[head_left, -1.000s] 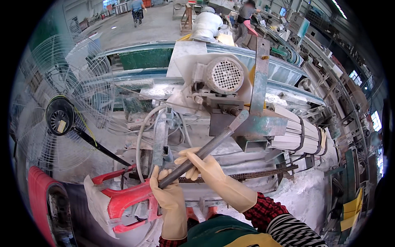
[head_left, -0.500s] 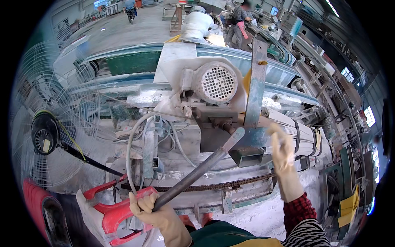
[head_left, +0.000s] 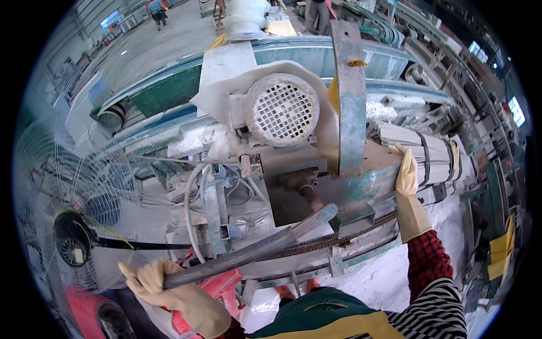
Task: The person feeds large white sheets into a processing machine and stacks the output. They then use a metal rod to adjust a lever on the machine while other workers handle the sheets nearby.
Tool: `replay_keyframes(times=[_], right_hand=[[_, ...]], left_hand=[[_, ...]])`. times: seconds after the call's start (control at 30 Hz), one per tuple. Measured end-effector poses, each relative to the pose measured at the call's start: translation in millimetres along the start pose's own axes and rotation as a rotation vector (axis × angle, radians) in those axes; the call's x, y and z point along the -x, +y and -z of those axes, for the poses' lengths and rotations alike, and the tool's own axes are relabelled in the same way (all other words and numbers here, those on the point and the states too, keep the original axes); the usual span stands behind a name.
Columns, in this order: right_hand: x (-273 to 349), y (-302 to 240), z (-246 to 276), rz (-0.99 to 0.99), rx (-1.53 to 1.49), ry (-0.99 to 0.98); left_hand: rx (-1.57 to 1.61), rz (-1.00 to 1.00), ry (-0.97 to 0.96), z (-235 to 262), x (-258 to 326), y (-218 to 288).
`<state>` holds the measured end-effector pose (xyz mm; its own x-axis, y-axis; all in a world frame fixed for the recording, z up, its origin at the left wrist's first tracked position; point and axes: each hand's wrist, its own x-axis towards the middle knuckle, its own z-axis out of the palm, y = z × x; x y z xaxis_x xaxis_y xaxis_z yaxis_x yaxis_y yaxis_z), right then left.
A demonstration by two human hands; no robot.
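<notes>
My left hand (head_left: pixel 169 288), in a cream rubber glove, is closed round the free end of a long grey metal lever (head_left: pixel 243 252). The lever slants up to the right, its flat, worn green end meeting a short shaft (head_left: pixel 310 195) on the machine. At the right, my gloved right hand (head_left: pixel 407 179) lies with fingers stretched out along the end of the machine's green-and-rusty metal housing (head_left: pixel 367 183), holding nothing. Above the shaft sits a dusty white electric motor (head_left: pixel 282 110) with a grille cover. An upright flat steel bar (head_left: pixel 351 107) rises beside it.
A bundle of pale strips (head_left: pixel 432 155) bound with black straps lies beyond my right hand. A wire-cage fan (head_left: pixel 72 243) stands at the left, near a red plastic chair (head_left: pixel 223 288). A chain (head_left: pixel 361 229) runs below the housing. Two other people are in the background.
My left hand has moved left with the lever's end, and the lever lies flatter. My right hand has come down onto the housing's end. The whole view has shifted.
</notes>
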<state>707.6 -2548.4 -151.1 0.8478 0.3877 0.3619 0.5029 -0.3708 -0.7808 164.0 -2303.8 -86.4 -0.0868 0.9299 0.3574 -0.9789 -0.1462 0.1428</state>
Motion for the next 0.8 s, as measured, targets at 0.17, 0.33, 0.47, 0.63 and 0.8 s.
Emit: replay_keyframes(times=[0.17, 0.33, 0.47, 0.63, 0.8], right_hand=[[3.0, -14.0, -0.3, -0.013, -0.06, -0.022], [4.3, -9.4, 1.5, 0.083, 0.002, -0.017], [4.9, -11.6, 2.6, 0.064, -0.042, -0.009], [2.8, -24.8, 2.8, 0.066, 0.045, -0.004], [4.3, -12.3, 1.4, 0.18, 0.158, 0.024]], left_hand=[[-0.036, 0.142, -0.173, -28.4, -85.1, -13.2], [-0.151, 0.215, -0.196, -71.3, -123.8, -46.8], [-0.15, 0.332, -0.278, -66.1, -139.7, -50.6], [-0.211, 0.383, -0.314, -67.4, -154.6, -45.7], [-0.224, 0.389, -0.311, -72.9, -154.0, -50.0]])
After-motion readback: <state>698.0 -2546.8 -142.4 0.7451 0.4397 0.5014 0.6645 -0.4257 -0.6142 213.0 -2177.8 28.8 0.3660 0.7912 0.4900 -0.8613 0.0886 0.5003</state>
